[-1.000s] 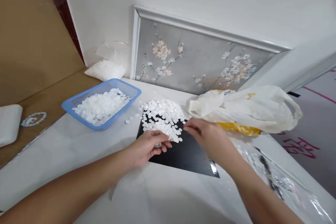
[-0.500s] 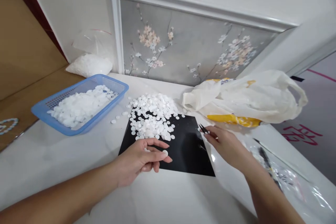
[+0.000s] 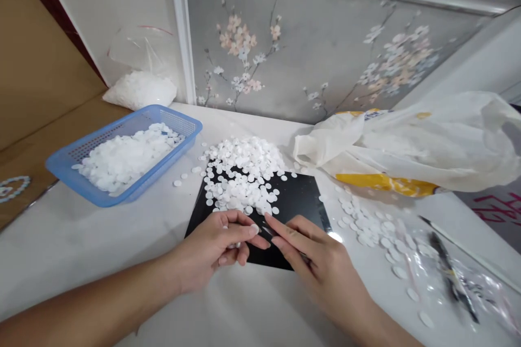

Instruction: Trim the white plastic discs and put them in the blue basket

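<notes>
Pinched between the thumb and forefinger of my left hand [image 3: 211,249] is a small white disc [image 3: 254,229]. More white shows among its curled fingers, perhaps further discs. My right hand [image 3: 325,260] is closed around dark tweezers [image 3: 267,230], whose tips point at the pinched disc; whether they touch it I cannot tell. Both hands are over the near part of a black sheet [image 3: 299,195]. Just beyond my left hand, a heap of the same white discs [image 3: 246,157] covers the sheet's far left part and spills onto the table.
A blue basket [image 3: 158,173] of white discs stands at left, before a clear bag [image 3: 140,89] of white pieces. At right lie a white and yellow plastic bag [image 3: 386,152], loose discs [image 3: 362,222], a black pen-like tool [image 3: 451,271] and a thin stick [image 3: 468,249]. A framed floral panel [image 3: 285,54] rises behind.
My right hand has moved left with the tweezers, from the sheet's right edge to close beside my left hand. The left hand keeps its disc. Loose discs at right are now uncovered.
</notes>
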The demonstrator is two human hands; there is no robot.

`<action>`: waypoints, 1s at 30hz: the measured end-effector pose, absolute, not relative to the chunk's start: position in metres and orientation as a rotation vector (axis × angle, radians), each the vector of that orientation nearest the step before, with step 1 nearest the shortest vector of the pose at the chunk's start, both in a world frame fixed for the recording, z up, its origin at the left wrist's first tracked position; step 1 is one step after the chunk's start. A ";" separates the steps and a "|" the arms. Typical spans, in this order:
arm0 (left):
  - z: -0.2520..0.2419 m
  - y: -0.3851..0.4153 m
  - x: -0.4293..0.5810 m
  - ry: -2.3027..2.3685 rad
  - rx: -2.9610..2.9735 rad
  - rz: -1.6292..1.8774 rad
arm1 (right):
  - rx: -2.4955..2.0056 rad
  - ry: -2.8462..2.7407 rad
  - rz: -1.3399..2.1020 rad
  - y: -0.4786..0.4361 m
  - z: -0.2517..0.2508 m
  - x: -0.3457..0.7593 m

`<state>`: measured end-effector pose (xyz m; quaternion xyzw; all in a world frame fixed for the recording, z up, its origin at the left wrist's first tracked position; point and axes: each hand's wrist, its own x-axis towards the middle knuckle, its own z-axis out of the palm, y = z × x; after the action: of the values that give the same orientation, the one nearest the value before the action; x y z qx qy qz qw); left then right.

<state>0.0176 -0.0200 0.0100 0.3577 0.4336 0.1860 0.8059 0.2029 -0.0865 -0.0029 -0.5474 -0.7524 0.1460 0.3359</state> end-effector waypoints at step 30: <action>0.015 -0.026 0.018 0.912 0.895 0.355 | -1.431 -2.042 0.352 -0.090 -0.005 0.197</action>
<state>0.0181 -0.0257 0.0147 0.4154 0.4233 0.1649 0.7881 0.1968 -0.0897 -0.0047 -0.5408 -0.7718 0.1331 0.3066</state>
